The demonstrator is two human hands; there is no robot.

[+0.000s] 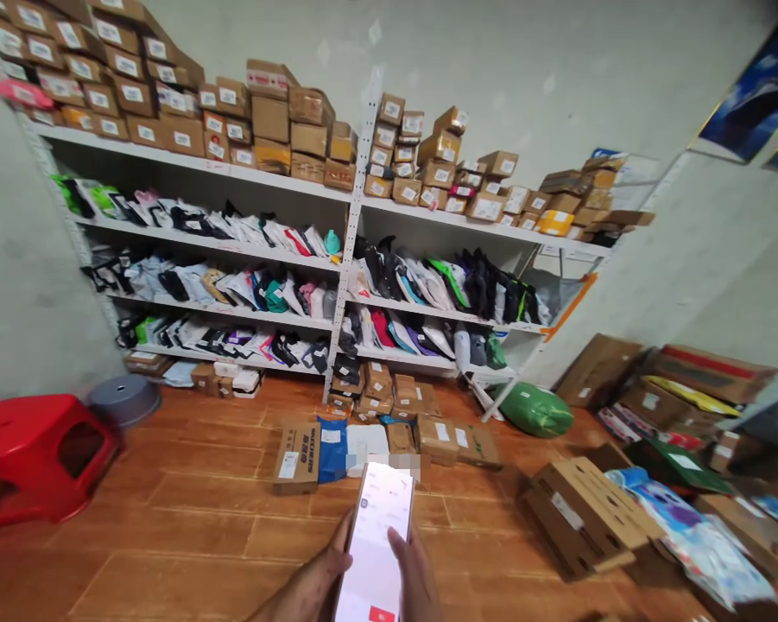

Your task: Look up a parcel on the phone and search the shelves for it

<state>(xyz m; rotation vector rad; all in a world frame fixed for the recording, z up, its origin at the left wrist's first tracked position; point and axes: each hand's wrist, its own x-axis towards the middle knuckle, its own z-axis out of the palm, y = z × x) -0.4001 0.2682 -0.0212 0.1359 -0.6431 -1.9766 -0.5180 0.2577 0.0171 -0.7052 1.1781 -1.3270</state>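
Note:
A smartphone [372,553] with a bright, mostly white screen is held upright in front of me at the bottom centre. My left hand [327,561] wraps its left edge, the thumb lying against the side of the screen. On the right edge, my right hand [414,566] grips it too, with the thumb over the screen. A red patch shows near the phone's lower end; the screen text is too small to read. Beyond the phone, a blue parcel [332,449] and a brown shoe box [296,453] lie on the floor.
White metal shelves [233,173] along the wall carry labelled cartons and many bagged parcels. A red plastic stool [32,441] and a grey round stool [124,399] stand left. At right are a large carton [583,510], a green sack [536,409] and heaped packages on the wooden floor [200,518].

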